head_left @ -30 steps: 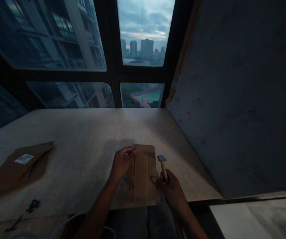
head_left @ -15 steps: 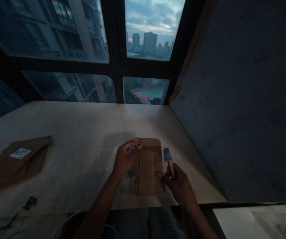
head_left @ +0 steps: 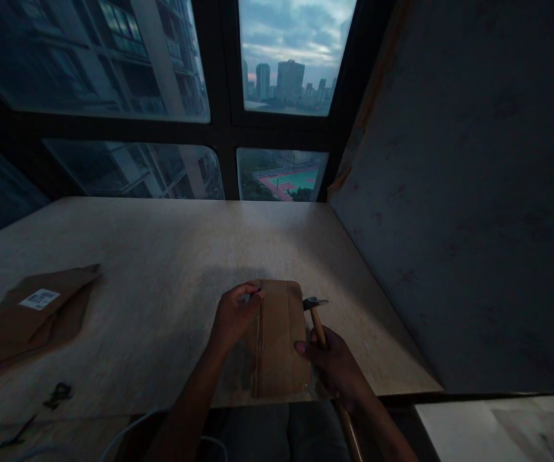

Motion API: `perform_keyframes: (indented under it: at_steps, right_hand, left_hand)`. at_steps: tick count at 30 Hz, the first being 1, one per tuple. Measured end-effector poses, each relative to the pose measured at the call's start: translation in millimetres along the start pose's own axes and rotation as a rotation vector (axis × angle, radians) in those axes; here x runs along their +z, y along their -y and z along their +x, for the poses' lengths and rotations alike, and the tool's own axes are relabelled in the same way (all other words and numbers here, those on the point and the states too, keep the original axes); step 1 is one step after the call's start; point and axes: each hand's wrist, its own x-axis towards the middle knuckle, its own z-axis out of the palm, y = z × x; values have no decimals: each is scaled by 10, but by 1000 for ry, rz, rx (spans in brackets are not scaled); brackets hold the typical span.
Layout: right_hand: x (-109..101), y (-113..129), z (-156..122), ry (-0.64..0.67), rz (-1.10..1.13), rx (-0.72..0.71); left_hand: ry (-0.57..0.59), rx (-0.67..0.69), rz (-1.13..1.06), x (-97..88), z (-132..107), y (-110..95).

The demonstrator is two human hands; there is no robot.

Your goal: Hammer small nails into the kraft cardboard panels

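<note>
A folded piece of brown cardboard (head_left: 279,340) stands before me near the table's front edge, its long side running away from me. My left hand (head_left: 235,311) is closed at its upper left edge, thumb and fingers pinched together. A small dark tip shows between those fingers, too small to name. My right hand (head_left: 332,359) is wrapped round the wooden handle of a hammer (head_left: 319,327), and its thumb rests on the cardboard's right side. The metal hammer head points away from me, just beside the cardboard's right edge.
Brown paper packages with a white label (head_left: 40,299) lie at the left of the pale table (head_left: 161,256). Small black items (head_left: 58,394) and a white cable (head_left: 137,423) are at the front left. A wall panel (head_left: 474,224) rises on the right; windows (head_left: 281,173) stand behind.
The cardboard and both hands have shifted slightly left and towards me. The hammer has turned in my right hand, so its head now shows side-on and its long handle shows below.
</note>
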Motion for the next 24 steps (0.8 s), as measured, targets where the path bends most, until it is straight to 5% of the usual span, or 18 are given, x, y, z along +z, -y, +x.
perform_keyframes:
  at_steps: [5, 8, 15, 24]
  right_hand:
    - [-10, 20, -25, -11, 20, 9]
    - [-8, 9, -17, -43, 18, 17]
    - [-4, -75, 33, -22, 17, 0]
    - [-51, 0, 33, 2, -43, -44]
  left_hand:
    - [-128, 292, 171, 46, -12, -93]
    - [-30, 468, 217, 138, 21, -230]
    - [356, 379, 234, 371, 162, -285]
    - [304, 350, 209, 453, 203, -147]
